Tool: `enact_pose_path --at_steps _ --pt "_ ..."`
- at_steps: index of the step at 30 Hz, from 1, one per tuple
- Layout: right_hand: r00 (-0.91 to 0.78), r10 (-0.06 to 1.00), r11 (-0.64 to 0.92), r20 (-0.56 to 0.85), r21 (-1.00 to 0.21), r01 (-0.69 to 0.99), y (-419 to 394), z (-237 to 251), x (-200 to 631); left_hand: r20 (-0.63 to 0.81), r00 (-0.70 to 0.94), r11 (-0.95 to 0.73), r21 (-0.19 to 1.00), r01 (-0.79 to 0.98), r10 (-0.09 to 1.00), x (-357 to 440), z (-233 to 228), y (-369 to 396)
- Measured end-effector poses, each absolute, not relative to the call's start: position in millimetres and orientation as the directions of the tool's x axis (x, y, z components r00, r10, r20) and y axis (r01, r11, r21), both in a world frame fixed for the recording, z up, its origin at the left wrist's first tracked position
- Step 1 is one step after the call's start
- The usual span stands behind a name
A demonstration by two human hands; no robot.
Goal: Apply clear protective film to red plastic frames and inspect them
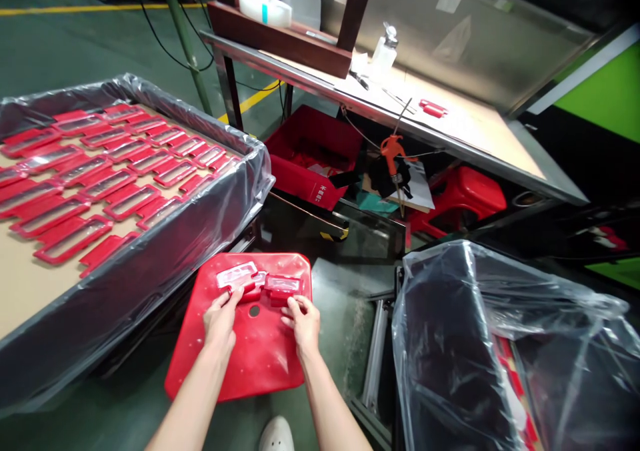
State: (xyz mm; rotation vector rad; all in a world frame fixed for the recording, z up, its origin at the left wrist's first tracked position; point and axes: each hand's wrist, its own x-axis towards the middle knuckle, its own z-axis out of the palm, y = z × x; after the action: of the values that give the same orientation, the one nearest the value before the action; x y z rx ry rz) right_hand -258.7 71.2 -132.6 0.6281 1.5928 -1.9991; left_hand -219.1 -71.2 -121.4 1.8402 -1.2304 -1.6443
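Note:
Over a red plastic stool (pixel 245 351), both hands work at small red plastic parts with clear windows. My left hand (pixel 220 321) has thumb and fingers closed on the lower edge of the left red part (pixel 236 275). On the other side, my right hand (pixel 304 323) pinches the bottom edge of the right red part (pixel 283 284) with bent fingers. Between these two, another red piece with a small clear area (pixel 259 279) partly shows. Where the pieces overlap, I cannot tell whether they are joined.
At left, a plastic-lined tray (pixel 220 204) holds rows of similar red parts. A bin with clear plastic lining (pixel 435 344) stands at right. Ahead is a workbench (pixel 480 131) with a bottle (pixel 385 51) and another red part (pixel 433 108); an orange air gun (pixel 393 154) hangs below, near a red crate (pixel 305 184).

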Motion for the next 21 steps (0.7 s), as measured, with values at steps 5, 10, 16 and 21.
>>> enact_pose_path --at_steps 5,10,16,21 --pt "-0.774 -0.102 -0.192 -0.625 -0.751 0.632 67.7 -133.6 -254.6 -0.536 -0.067 -0.48 0.8 -0.359 -0.842 -225.0 -117.1 -62.4" --pt "-0.778 -0.099 -0.24 -0.62 -0.744 0.623 63.8 -137.3 -253.0 -0.571 -0.102 -0.542 0.812 -0.217 -0.815 -230.5 -114.7 -55.5" --pt "-0.79 -0.067 -0.329 -0.609 -0.734 0.594 60.7 -146.7 -253.7 -0.632 -0.139 -0.624 0.775 -0.098 -0.763 -232.6 -105.1 -50.7" --pt "-0.78 -0.073 -0.353 -0.621 -0.716 0.603 72.0 -143.2 -252.5 -0.659 -0.14 -0.664 0.747 -0.016 -0.739 -227.2 -94.6 -45.8"
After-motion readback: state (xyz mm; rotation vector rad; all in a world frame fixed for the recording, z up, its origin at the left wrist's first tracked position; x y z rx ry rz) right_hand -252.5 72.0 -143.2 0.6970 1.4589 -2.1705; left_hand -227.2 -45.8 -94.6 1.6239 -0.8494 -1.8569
